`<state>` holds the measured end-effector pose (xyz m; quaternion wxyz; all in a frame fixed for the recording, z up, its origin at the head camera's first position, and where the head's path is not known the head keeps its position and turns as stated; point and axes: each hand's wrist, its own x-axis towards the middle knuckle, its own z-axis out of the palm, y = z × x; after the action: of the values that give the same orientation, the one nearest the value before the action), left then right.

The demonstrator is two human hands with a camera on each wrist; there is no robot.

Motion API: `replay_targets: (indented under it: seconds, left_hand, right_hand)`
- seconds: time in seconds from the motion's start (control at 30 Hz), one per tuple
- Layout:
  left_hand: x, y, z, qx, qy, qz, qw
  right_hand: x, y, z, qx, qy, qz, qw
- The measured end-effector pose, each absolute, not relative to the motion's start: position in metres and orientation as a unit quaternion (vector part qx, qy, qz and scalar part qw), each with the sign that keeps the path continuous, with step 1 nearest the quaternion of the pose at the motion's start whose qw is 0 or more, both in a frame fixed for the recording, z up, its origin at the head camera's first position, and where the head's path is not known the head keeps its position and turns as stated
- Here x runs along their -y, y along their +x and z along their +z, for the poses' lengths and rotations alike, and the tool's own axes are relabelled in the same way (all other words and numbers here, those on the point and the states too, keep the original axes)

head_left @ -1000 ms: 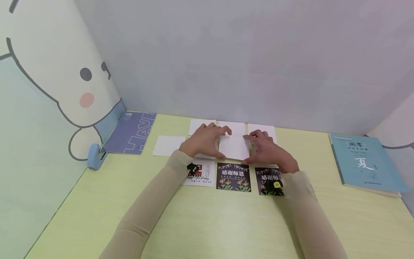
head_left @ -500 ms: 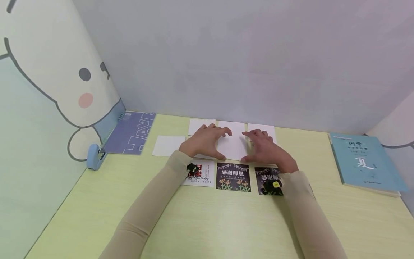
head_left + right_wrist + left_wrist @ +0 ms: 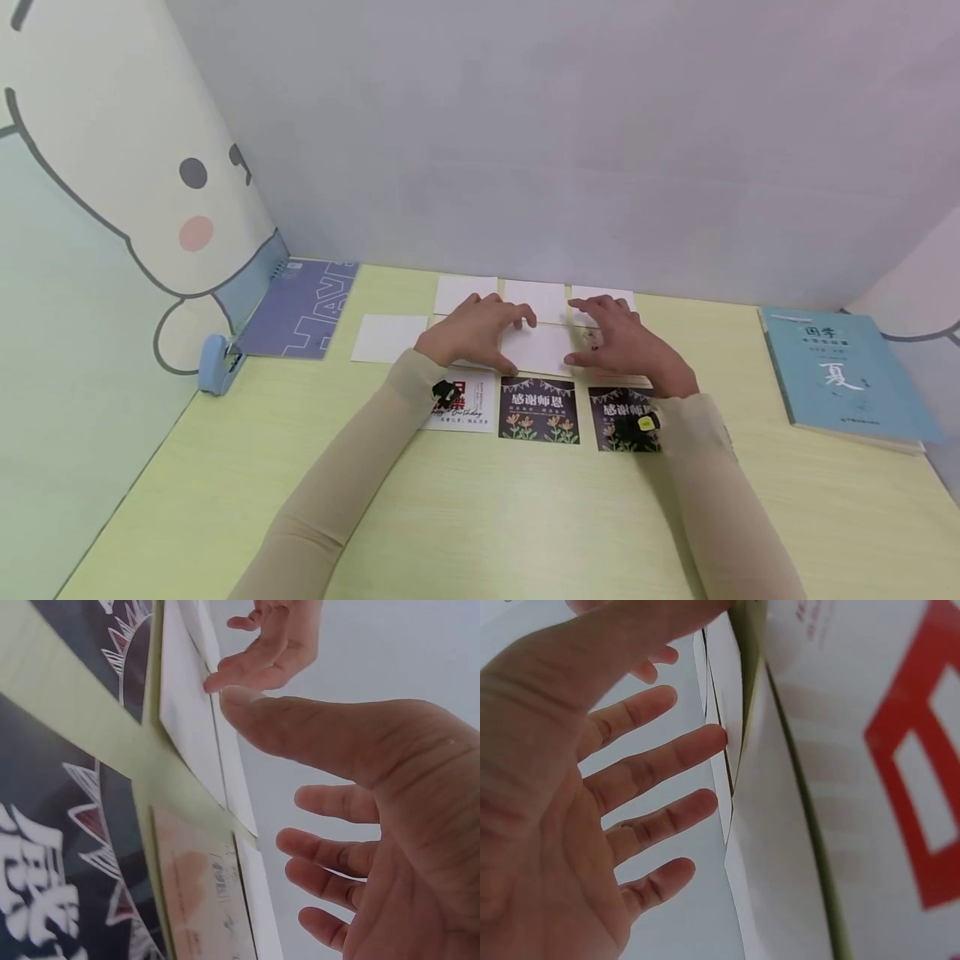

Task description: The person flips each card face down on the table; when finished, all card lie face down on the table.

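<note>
A white blank card [image 3: 536, 348] lies in the middle row, between my two hands. At its left side is my left hand [image 3: 476, 329], thumb by the near left corner and fingers bent over the left edge. My right hand [image 3: 626, 337] hovers at the right side, its thumb near the card's right edge. In the left wrist view the left fingers [image 3: 656, 769] are spread and grip nothing. The right wrist view shows the right thumb [image 3: 300, 731] extended and the fingers apart. A card with faint orange print [image 3: 202, 885] lies under the right hand, partly covered by it.
White cards [image 3: 467, 293] form a back row by the wall. Another white card [image 3: 390, 337] lies left. In front are a birthday card [image 3: 472, 404] and two dark flower cards [image 3: 540, 410]. A purple notebook [image 3: 303, 308], blue stapler-like object [image 3: 216, 365] and blue book [image 3: 847, 375] flank them.
My right hand has shifted slightly right, off the middle white card. A line now shows between that card and the one behind it. The left hand has barely moved.
</note>
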<state>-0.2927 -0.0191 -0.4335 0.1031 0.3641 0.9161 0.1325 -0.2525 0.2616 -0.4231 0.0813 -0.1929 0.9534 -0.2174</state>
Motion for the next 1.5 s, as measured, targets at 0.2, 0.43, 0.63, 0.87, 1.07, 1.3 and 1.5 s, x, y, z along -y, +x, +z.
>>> replay_targets:
  seconds: [0.2,0.43,0.63,0.87,1.07,1.3,1.5]
  left_hand:
    - [0.016,-0.293,-0.429,-0.907,0.382,0.153,0.090]
    - [0.001,-0.289,-0.420,-0.901,0.390,0.168,0.090]
    - [-0.037,-0.286,-0.419,-0.890,0.415,0.164,0.096]
    - [-0.072,-0.284,-0.426,-0.886,0.429,0.144,0.102]
    - [-0.089,-0.281,-0.429,-0.890,0.420,0.140,0.111]
    - [-0.095,-0.277,-0.432,-0.897,0.402,0.143,0.114]
    - [-0.095,-0.277,-0.432,-0.898,0.399,0.147,0.115]
  right_hand:
    - [-0.276,-0.253,-0.415,-0.952,-0.184,-0.237,0.070]
    - [-0.297,-0.249,-0.414,-0.952,-0.195,-0.230,0.052]
    - [-0.318,-0.243,-0.416,-0.960,-0.186,-0.204,0.057]
    - [-0.336,-0.235,-0.418,-0.961,-0.165,-0.210,0.072]
    - [-0.351,-0.230,-0.422,-0.962,-0.155,-0.206,0.087]
    - [-0.351,-0.231,-0.424,-0.960,-0.162,-0.207,0.099]
    - [-0.351,-0.230,-0.425,-0.960,-0.154,-0.206,0.109]
